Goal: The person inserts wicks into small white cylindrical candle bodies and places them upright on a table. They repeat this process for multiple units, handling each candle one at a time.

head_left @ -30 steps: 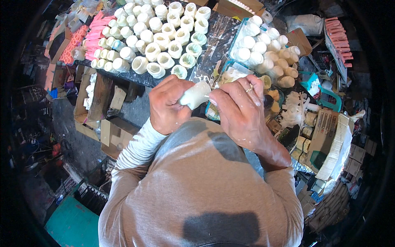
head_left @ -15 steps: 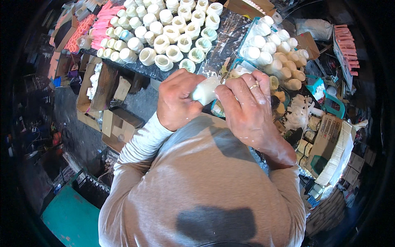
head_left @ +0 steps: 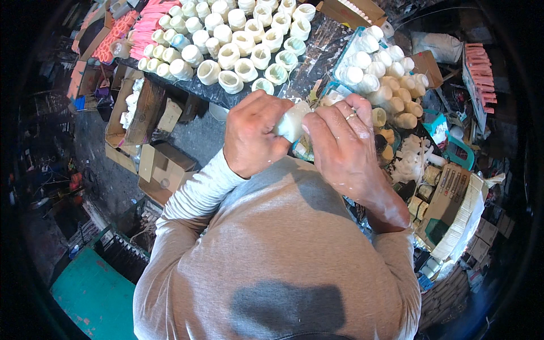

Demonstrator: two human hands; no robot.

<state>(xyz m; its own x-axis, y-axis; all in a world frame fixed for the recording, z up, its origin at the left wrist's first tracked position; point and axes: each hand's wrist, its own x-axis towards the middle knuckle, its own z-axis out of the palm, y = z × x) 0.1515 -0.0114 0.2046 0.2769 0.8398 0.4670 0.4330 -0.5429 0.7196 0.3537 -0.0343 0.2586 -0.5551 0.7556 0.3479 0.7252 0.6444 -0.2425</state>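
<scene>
My left hand (head_left: pixel 255 135) is closed around a whitish, translucent, wax-like piece (head_left: pixel 292 121) with a rounded body, held in front of my chest. The piece's far end sticks out between thumb and fingers, and the rest is hidden in the grip. Just to its right, my right hand (head_left: pixel 344 144), with a ring on one finger, has its fingers curled in. Its fingertips are close to the piece's right edge. Whatever may be pinched there is hidden. Past the hands, several cream-coloured, open-topped cups (head_left: pixel 245 69) stand in rows on a dark table (head_left: pixel 322 48).
Right of the table, a blue-edged tray (head_left: pixel 340 55) bears several white and tan cylinders (head_left: pixel 391 105). Pink pieces (head_left: pixel 148 35) lie at the far left. Cardboard boxes stand at left (head_left: pixel 148 116) and right (head_left: pixel 449 198). A green panel (head_left: pixel 90 294) is at lower left.
Both hands have shifted slightly right in the picture, the left one more. A small gap now shows between the right fingertips and the whitish piece, which they touched or overlapped before.
</scene>
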